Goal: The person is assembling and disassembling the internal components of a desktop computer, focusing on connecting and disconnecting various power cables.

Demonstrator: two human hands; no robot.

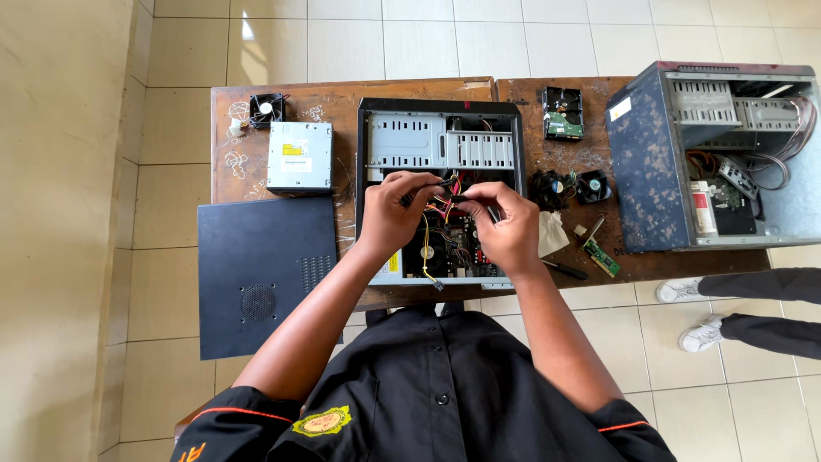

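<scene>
2 hands [453,214] grip cables [440,201] inside open case [368,154].

My worn wooden bench [256,171], scratched and matt, carries a bare-metal computer case [440,137]. At nine o'clock lies a matt black metal side panel [256,274]. I pinch plastic-coated wires [445,204].

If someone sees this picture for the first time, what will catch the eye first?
First, the open computer case lying at the middle of the wooden table, with the left hand and right hand pinching coloured cables above it. Then a second open case at the right, and a dark side panel at the left.
</scene>
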